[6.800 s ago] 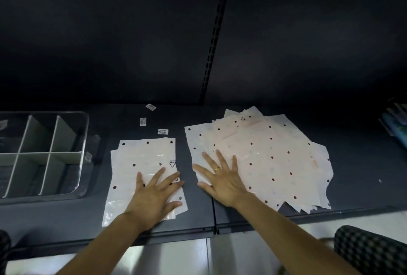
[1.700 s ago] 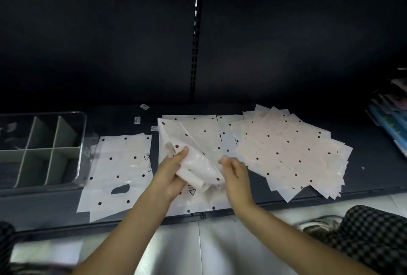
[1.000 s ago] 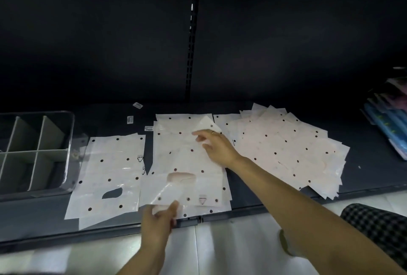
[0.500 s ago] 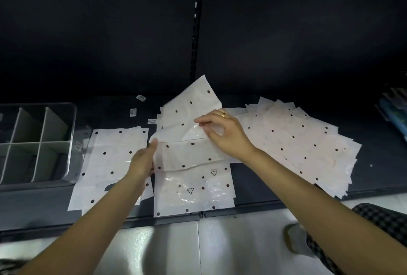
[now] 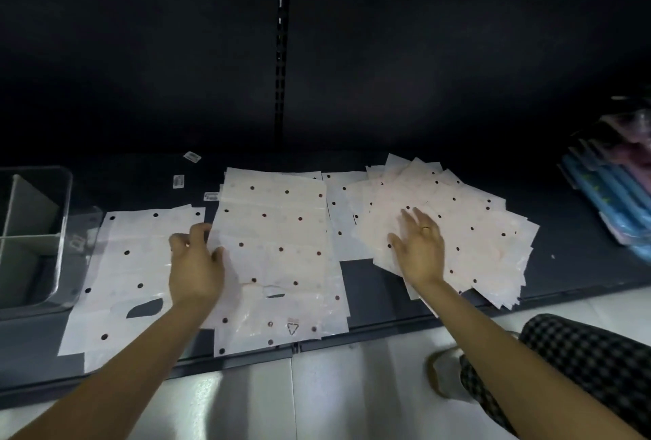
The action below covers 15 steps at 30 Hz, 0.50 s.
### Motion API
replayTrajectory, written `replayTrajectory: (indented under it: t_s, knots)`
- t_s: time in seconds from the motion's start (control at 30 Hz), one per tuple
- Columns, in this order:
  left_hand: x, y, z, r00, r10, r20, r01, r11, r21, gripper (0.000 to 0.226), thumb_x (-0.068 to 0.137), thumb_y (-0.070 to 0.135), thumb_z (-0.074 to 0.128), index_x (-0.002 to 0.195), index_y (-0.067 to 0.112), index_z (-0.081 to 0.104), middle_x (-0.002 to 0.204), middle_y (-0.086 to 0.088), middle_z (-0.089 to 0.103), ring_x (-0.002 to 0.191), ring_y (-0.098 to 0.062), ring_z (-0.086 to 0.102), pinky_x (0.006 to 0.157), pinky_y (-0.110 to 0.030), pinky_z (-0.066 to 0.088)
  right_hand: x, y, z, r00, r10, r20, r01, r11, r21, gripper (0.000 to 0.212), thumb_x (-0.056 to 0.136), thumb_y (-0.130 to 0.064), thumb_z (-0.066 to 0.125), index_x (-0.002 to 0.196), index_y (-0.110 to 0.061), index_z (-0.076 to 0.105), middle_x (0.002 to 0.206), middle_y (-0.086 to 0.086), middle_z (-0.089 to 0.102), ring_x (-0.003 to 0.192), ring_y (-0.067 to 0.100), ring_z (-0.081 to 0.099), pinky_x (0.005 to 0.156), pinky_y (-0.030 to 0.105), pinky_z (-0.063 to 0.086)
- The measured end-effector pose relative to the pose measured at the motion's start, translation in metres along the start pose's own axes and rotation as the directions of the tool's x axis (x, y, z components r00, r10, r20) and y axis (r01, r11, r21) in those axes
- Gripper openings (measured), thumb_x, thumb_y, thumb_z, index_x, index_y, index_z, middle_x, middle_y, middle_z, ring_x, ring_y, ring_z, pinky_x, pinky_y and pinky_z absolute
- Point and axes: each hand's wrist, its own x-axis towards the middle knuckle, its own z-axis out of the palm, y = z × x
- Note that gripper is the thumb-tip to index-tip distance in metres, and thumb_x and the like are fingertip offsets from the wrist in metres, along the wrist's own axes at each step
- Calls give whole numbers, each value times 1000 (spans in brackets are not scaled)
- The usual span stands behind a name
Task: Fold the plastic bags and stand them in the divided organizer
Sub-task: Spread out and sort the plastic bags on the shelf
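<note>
Left hand [image 5: 195, 268] rests curled at the left edge of the middle bag stack [image 5: 278, 256]; whether it grips an edge cannot be told. Right hand [image 5: 419, 246] lies open and flat, holding nothing, on the fanned bag pile [image 5: 468, 224]. Left to right on the dark shelf [image 5: 380, 291]: one divided organizer [image 5: 38, 228], the left bag stack [image 5: 130, 274], three small labels [image 5: 179, 181], the middle stack, the fanned pile.

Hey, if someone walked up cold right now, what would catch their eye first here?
Pale dotted plastic bags on a dark shelf: a fanned pile on the right under the open right hand, and flat bags in the middle and on the left. The left hand rests between those two. A clear divided organizer sits far left.
</note>
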Motion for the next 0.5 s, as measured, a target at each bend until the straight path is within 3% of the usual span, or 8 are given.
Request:
replayTrajectory:
  t_s: [0.07,0.13,0.17,0.23,0.3,0.33,0.43,0.5]
  knots:
    - [-14,-6,6,968,248,43,-251,943,217,38,84,15,67,121,12,58,122,-23,47,103,-40,48,83,-48,43,2,29,-9,975,208,75,-198,973,-118,66,96,-45,43,150,-15,20,158,7,15,145,25,12,116,36,14]
    - [-30,-14,14,862,430,268,-497,822,279,41,89,39,57,125,21,59,135,-18,47,124,-38,42,100,-48,37,-1,50,-13,952,274,136,-258,958,-122,59,98,-40,42,148,-13,26,156,10,22,142,28,22,114,39,25]
    - [-37,-17,16,807,418,416,-552,785,281,56,90,59,36,133,27,52,147,-12,36,135,-33,32,109,-45,28,-3,56,-14,958,256,131,-244,964,-102,50,98,-34,43,143,-13,38,151,11,33,137,29,32,107,39,35]
    - [-43,-25,24,730,358,583,-583,771,256,101,66,84,-14,146,37,27,158,3,7,146,-22,5,117,-37,7,-7,60,-16,975,219,39,-216,974,-70,33,98,-26,44,126,-12,58,132,11,55,118,32,51,87,37,46]
    - [-43,-30,31,713,317,626,-574,777,260,112,53,84,-28,148,38,12,156,7,-7,146,-19,-8,117,-34,-2,-10,56,-20,974,221,-51,-224,973,-57,27,98,-24,45,110,-11,66,108,12,66,97,32,59,69,32,44]
    - [-42,-30,32,710,308,633,-573,776,265,104,60,84,-22,148,38,9,156,7,-10,146,-19,-10,117,-35,-3,-10,52,-23,975,212,-67,-216,975,-55,27,98,-25,46,105,-11,67,100,12,68,91,32,60,65,30,41]
    - [-39,-21,31,709,300,638,-593,743,310,63,91,65,21,148,40,13,158,7,-7,145,-17,-11,116,-34,-7,-10,25,-30,984,153,-95,-153,988,3,27,97,-27,48,97,-8,67,90,10,68,83,30,61,62,30,41]
    - [-43,-10,28,715,351,605,-568,796,210,61,89,62,31,145,37,28,157,11,7,146,-12,0,116,-27,-2,-13,-6,-33,987,131,-97,-118,984,134,24,95,-25,52,93,-8,68,86,7,69,77,28,63,62,28,42]
